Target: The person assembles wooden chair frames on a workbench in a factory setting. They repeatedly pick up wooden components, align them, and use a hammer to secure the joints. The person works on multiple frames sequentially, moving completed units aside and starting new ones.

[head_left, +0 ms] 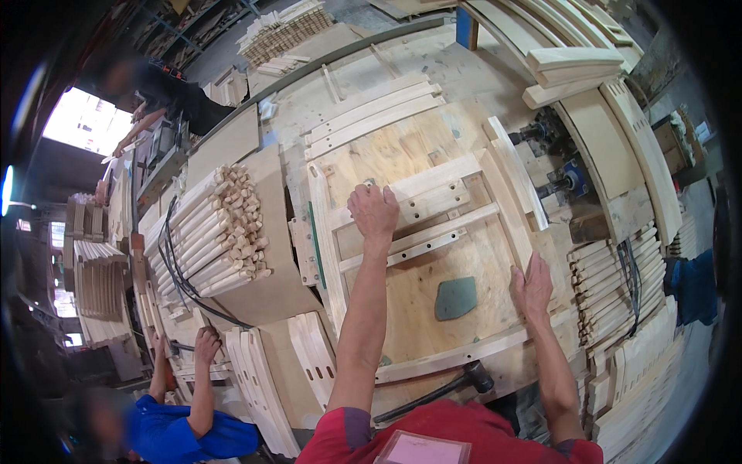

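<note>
A pale wooden frame of posts and cross rails lies on a plywood work board in front of me. My left hand has its fingers curled over the wide drilled rail near its left end. Below it runs a narrower rail, with a drilled strip beside it. At the frame's right side my right hand grips the lower end of the side post, thumb on one side and fingers on the other. A dark green flat piece rests on the board.
A black-headed mallet lies at the near edge. Bundled wooden spindles stand at left, tied slats at right. Curved rails lie beyond the frame; metal clamps sit right. A co-worker in blue works at lower left.
</note>
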The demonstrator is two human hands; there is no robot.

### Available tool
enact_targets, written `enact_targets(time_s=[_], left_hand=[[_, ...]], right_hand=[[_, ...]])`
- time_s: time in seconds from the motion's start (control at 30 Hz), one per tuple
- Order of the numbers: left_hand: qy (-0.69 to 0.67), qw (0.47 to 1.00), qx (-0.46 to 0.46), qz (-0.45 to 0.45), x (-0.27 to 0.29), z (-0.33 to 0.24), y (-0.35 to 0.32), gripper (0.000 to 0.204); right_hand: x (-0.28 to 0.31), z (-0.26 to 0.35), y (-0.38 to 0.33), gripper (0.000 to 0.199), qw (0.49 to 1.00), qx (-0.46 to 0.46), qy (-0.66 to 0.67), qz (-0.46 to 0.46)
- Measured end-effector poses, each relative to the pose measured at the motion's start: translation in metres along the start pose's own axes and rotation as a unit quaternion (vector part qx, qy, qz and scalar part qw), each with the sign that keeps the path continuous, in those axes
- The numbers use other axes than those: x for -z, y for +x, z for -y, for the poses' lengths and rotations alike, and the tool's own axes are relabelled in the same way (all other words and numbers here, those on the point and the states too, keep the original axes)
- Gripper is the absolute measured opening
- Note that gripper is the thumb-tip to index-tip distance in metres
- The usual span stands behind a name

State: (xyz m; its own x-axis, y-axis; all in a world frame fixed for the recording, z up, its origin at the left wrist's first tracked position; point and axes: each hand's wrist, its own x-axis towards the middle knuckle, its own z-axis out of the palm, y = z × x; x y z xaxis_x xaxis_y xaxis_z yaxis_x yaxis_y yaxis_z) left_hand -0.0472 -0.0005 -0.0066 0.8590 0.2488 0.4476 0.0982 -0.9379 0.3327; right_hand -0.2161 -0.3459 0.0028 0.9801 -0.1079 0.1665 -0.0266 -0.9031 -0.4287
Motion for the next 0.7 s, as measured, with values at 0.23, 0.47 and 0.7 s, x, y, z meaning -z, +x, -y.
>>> enact_targets(time_s=[0.23, 0.47, 0.7], left_hand=[[-0.025, 1.0, -0.009, 0.002, -0.001, 0.002, 0.003, 0.022], [-0.029, 0.999, -0.02, 0.009, 0.002, 0.003, 0.007, 0.023], [-0.006, 1.0, -0.02, 0.01, -0.002, 0.002, 0.004, 0.02]], right_hand=[[0.0, 0.003, 0.005, 0.063, 0.999, 0.002, -0.043, 0.007], [0.0, 0.0, 0.004, 0.061, 1.0, 0.0, -0.027, -0.005], [0.003, 0.004, 0.004, 0.065, 0.998, -0.056, -0.002, 0.029]])
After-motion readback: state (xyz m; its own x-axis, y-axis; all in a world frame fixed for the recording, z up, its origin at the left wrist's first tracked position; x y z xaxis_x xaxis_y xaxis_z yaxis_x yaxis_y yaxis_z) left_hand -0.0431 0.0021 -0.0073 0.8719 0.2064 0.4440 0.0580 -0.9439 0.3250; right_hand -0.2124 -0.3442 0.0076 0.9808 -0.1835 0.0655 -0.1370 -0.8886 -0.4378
